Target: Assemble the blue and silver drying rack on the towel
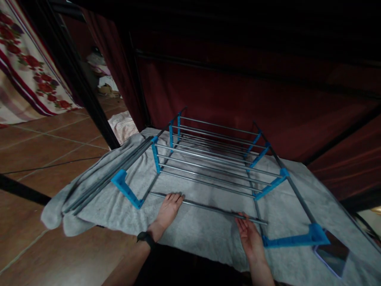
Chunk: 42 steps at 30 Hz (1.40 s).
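Grey blanket (193,232) — one rack (208,159); left hand (168,210), right hand (250,236) at one rod (208,207).

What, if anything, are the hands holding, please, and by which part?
Nothing is gripped: the left hand lies flat on the grey rod near its left end; the open right hand touches it near its right end.

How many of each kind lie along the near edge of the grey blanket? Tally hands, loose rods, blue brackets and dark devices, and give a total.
Hands: 2, the left hand and the right hand
Loose grey rod: 1
Blue brackets: 2, near left and near right
Dark flat device: 1
Total: 6
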Each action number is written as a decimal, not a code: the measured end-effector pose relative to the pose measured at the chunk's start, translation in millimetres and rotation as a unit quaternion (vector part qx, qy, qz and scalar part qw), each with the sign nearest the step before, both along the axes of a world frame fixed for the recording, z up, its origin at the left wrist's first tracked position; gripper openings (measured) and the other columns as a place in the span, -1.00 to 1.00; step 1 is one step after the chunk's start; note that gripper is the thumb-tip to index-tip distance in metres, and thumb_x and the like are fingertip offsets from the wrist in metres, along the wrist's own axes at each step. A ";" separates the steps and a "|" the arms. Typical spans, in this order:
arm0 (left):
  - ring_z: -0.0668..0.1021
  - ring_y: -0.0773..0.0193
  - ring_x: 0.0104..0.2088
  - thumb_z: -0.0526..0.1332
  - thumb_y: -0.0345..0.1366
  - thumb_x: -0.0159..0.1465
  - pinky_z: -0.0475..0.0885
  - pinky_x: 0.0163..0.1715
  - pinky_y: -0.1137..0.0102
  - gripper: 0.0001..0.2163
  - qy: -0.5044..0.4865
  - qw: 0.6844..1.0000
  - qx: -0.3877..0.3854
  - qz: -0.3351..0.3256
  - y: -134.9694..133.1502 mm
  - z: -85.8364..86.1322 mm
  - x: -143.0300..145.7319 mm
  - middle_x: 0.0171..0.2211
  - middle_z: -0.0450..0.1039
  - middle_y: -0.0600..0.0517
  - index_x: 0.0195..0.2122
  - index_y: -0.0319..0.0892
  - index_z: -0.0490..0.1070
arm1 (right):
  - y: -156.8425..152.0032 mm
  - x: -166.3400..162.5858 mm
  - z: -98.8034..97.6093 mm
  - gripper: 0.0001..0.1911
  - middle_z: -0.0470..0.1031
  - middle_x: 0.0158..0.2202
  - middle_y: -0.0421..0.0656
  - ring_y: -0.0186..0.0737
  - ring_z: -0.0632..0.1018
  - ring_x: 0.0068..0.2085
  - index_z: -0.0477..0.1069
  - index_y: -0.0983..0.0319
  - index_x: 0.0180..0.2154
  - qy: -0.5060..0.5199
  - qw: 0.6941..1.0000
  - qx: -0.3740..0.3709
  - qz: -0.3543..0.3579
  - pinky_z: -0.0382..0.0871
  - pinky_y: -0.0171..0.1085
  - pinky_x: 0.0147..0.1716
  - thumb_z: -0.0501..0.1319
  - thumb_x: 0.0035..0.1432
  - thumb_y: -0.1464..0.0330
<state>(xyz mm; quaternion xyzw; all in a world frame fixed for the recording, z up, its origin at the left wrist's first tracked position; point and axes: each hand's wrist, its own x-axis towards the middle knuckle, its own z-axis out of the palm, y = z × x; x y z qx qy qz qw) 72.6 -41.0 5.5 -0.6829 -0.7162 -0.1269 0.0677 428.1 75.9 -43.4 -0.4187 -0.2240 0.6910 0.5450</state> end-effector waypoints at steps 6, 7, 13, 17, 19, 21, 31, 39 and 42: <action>0.51 0.13 -0.04 -0.03 -0.50 0.35 0.32 0.13 0.11 -0.62 0.018 1.000 0.004 0.006 1.3 -7.8 -12.2 -0.06 0.52 -0.11 0.07 -0.16 0.46 | 6.5 4.6 -2.8 -0.74 0.64 -0.17 -0.17 -0.22 0.64 -0.14 0.56 0.17 -0.25 0.030 0.999 -0.015 0.022 0.59 -0.20 -0.04 0.45 -0.02 0.28; 0.51 0.13 -0.03 -0.04 -0.51 0.34 0.32 0.14 0.11 -0.61 0.019 1.000 0.003 0.007 0.2 -9.6 -13.4 -0.05 0.52 -0.11 0.07 -0.17 0.46 | 7.5 5.2 -4.1 -0.75 0.64 -0.16 -0.16 -0.22 0.64 -0.15 0.56 0.17 -0.24 0.032 0.999 -0.018 0.023 0.59 -0.19 -0.05 0.44 -0.01 0.28; 0.52 0.14 0.01 -0.05 -0.54 0.31 0.33 0.14 0.17 -0.58 0.040 0.999 0.016 0.007 -7.4 -25.4 -18.2 0.00 0.54 -0.10 0.08 -0.16 0.46 | 4.8 -3.2 -7.7 -0.77 0.64 -0.15 -0.17 -0.25 0.64 -0.13 0.55 0.14 -0.24 0.046 0.999 -0.009 -0.008 0.58 -0.24 -0.05 0.43 0.00 0.30; 0.54 0.10 0.01 -0.04 -0.50 0.32 0.35 0.10 0.18 -0.60 0.035 0.999 0.032 -0.014 -6.5 -32.4 -25.9 0.00 0.55 -0.13 0.08 -0.18 0.46 | -2.0 -14.0 5.4 -0.80 0.64 -0.20 -0.20 -0.25 0.64 -0.14 0.53 0.14 -0.30 0.069 0.997 0.009 -0.033 0.57 -0.24 -0.05 0.45 -0.03 0.34; 0.55 0.07 -0.02 -0.03 -0.45 0.34 0.36 0.05 0.18 -0.62 0.034 0.998 0.044 -0.025 -3.4 -35.2 -31.0 -0.03 0.56 -0.14 0.09 -0.20 0.46 | -2.3 -17.6 12.2 -0.83 0.63 -0.21 -0.18 -0.23 0.64 -0.15 0.52 0.16 -0.33 0.080 0.996 0.013 -0.033 0.57 -0.22 -0.06 0.44 0.00 0.34; 0.56 0.05 -0.08 -0.03 -0.40 0.37 0.38 -0.01 0.18 -0.64 0.035 0.997 0.058 -0.040 0.0 -37.0 -35.0 -0.08 0.57 -0.15 0.08 -0.22 0.45 | -1.4 -19.4 16.3 -0.86 0.63 -0.24 -0.17 -0.22 0.64 -0.17 0.50 0.16 -0.34 0.082 0.996 0.016 -0.036 0.56 -0.21 -0.08 0.42 0.03 0.34; 0.54 0.05 -0.21 -0.07 -0.30 0.41 0.33 -0.09 0.20 -0.65 0.073 0.992 0.073 -0.072 1.9 -31.8 -36.8 -0.24 0.58 -0.11 -0.02 -0.25 0.47 | 2.1 -19.0 21.3 -0.91 0.63 -0.29 -0.17 -0.21 0.64 -0.23 0.45 0.17 -0.36 0.093 0.995 -0.007 -0.029 0.53 -0.20 -0.10 0.35 0.06 0.38; 0.55 0.06 -0.17 -0.07 -0.20 0.42 0.33 -0.10 0.21 -0.63 0.064 0.989 0.085 -0.098 5.2 -28.4 -36.9 -0.18 0.59 -0.12 0.00 -0.24 0.46 | 6.3 -9.5 26.9 -0.96 0.61 -0.39 -0.16 -0.21 0.63 -0.31 0.45 0.22 -0.38 0.074 0.994 -0.066 -0.051 0.52 -0.18 -0.15 0.25 0.08 0.47; 0.56 0.06 -0.18 -0.08 -0.20 0.42 0.34 -0.12 0.20 -0.62 0.061 0.989 0.091 -0.099 6.0 -28.1 -37.3 -0.19 0.59 -0.12 0.02 -0.24 0.45 | 4.9 -12.2 24.4 -0.95 0.61 -0.37 -0.16 -0.21 0.63 -0.32 0.44 0.20 -0.37 0.074 0.994 -0.062 -0.052 0.53 -0.17 -0.17 0.25 0.10 0.46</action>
